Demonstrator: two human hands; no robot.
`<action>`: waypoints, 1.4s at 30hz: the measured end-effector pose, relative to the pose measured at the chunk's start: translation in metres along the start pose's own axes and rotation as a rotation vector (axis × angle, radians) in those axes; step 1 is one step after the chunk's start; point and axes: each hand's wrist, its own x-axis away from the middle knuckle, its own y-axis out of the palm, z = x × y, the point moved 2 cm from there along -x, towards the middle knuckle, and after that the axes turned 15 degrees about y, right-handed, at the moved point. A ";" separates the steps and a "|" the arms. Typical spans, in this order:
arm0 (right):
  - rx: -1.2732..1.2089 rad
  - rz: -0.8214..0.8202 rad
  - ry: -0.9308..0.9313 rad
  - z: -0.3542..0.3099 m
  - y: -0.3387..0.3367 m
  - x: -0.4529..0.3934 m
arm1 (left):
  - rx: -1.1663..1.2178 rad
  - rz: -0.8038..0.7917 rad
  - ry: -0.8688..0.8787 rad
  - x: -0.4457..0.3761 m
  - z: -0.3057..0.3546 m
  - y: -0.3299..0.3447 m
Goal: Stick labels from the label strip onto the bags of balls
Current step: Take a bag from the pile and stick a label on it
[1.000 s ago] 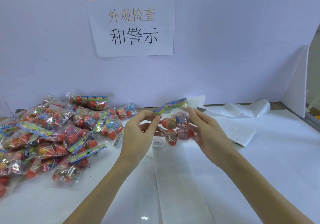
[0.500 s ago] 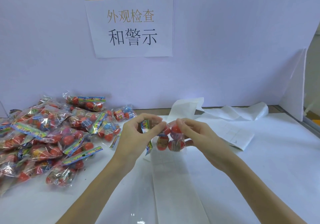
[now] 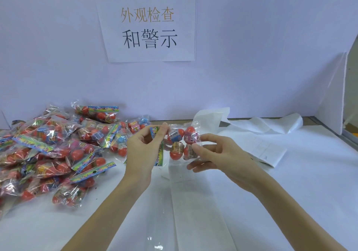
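I hold one clear bag of red balls above the table's middle. My left hand pinches its colourful header card between thumb and fingers. My right hand grips the bag's ball end from the right, fingers curled round it. The white label strip lies flat on the table under my hands and runs toward me. A heap of several more bags of balls covers the table's left side.
A sheet with small printed labels lies right of my hands. Crumpled white backing paper trails along the back wall. A printed paper sign hangs on the wall. A white panel closes the right side.
The bag has turned in my hands: its header card, up and level a second ago, now hangs at the left under my left fingers. Both hands have dropped slightly.
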 end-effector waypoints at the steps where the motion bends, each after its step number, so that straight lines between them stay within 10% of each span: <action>1: -0.021 0.026 -0.017 0.001 0.001 -0.001 | 0.003 -0.026 0.019 0.000 0.001 0.001; 15: -0.126 0.032 -0.163 -0.001 -0.019 -0.005 | 0.032 -0.212 -0.048 -0.007 0.004 -0.001; 20: -0.096 0.099 -0.247 -0.001 -0.022 -0.006 | 0.543 -0.281 -0.254 -0.007 0.008 0.002; 26: 0.044 0.229 -0.361 -0.005 -0.013 -0.002 | -0.004 -0.289 -0.053 -0.003 0.004 0.005; 42: -0.147 0.198 -0.149 -0.001 -0.013 -0.006 | -0.071 -0.261 0.071 0.000 0.009 0.005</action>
